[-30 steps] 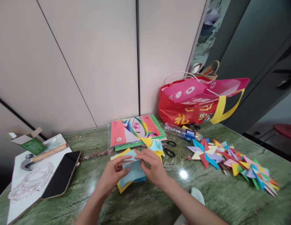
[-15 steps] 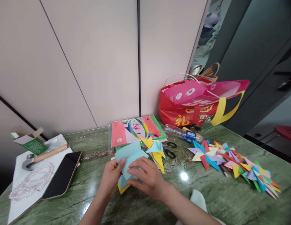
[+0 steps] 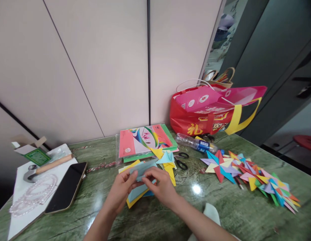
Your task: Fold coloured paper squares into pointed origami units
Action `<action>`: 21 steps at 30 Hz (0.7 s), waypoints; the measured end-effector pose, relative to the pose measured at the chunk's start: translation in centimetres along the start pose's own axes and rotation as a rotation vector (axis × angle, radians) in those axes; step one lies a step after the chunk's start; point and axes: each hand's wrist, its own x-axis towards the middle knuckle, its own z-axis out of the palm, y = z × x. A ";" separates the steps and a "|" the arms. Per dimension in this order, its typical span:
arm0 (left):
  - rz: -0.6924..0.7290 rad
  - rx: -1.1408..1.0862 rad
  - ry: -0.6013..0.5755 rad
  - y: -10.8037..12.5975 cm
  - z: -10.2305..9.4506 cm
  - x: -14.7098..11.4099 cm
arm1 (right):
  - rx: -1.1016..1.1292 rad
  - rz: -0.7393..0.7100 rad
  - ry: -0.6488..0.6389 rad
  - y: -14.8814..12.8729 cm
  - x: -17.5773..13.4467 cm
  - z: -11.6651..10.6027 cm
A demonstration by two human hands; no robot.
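Observation:
Between my two hands is a light blue sheet of paper (image 3: 143, 166), folded over and tilted above the table. My left hand (image 3: 123, 186) pinches its left side between thumb and fingers. On the right side, my right hand (image 3: 159, 185) grips the lower edge with thumb and fingertips. Beneath my hands lie yellow and blue paper sheets (image 3: 132, 203), partly hidden. Just beyond my right hand rest folded yellow and light blue paper pieces (image 3: 168, 160). Black-handled scissors (image 3: 182, 160) lie beside them.
A coloured paper pack (image 3: 145, 140) lies at the back, near a red gift bag (image 3: 200, 113) and a plastic bottle (image 3: 198, 143). Folded paper stars (image 3: 245, 170) spread along the right. At left are a phone (image 3: 66, 187), a hammer (image 3: 50, 165), beads (image 3: 35, 194) and a small box (image 3: 36, 154).
The light blue paper stood open with a crease; now its upper part is folded down toward me. My right fingers have drawn in to pinch its edge.

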 end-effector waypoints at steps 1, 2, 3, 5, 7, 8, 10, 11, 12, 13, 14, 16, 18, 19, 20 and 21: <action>-0.016 0.014 -0.010 0.0 -0.1 0.0 | 0.005 0.027 0.014 0.0 0.0 0.0; -0.030 0.033 -0.019 0.1 -0.1 0.0 | 0.011 0.052 0.025 0.1 0.0 0.0; -0.037 0.054 -0.027 0.1 -0.1 -0.1 | 0.019 0.075 0.034 0.1 0.1 0.0; -0.023 0.089 -0.057 0.1 -0.2 -0.1 | 0.043 0.110 0.045 0.1 0.1 0.1; 0.008 0.112 -0.083 0.0 -0.2 0.0 | 0.057 0.130 0.051 0.1 0.1 0.0; 0.023 0.122 -0.087 0.0 -0.1 0.0 | 0.051 0.133 0.059 0.0 0.1 0.0; 0.039 0.142 -0.077 0.0 0.0 0.0 | 0.003 0.137 0.104 -0.1 0.1 -0.2; 0.042 0.152 -0.065 0.0 0.0 0.0 | -0.031 0.143 0.138 -0.2 0.2 -0.4; 0.044 0.158 -0.057 0.0 0.0 0.0 | -0.062 0.152 0.171 -0.3 0.3 -0.5; 0.046 0.164 -0.051 0.0 0.1 0.0 | -0.081 0.163 0.195 -0.4 0.3 -0.6; 0.047 0.170 -0.050 0.0 0.1 0.0 | -0.084 0.177 0.206 -0.5 0.4 -0.8; 0.041 0.177 -0.061 0.0 0.1 0.0 | -0.052 0.207 0.192 -0.5 0.5 -0.9; 0.032 0.178 -0.068 -0.1 0.0 0.0 | 0.008 0.244 0.146 -0.4 0.6 -0.9; 0.026 0.175 -0.062 -0.1 -0.1 0.0 | 0.038 0.261 0.124 -0.3 0.6 -0.8; 0.019 0.168 -0.050 -0.2 -0.1 0.0 | 0.064 0.271 0.110 -0.2 0.6 -0.8; 0.013 0.157 -0.034 -0.2 -0.2 0.0 | 0.087 0.276 0.108 -0.1 0.6 -0.7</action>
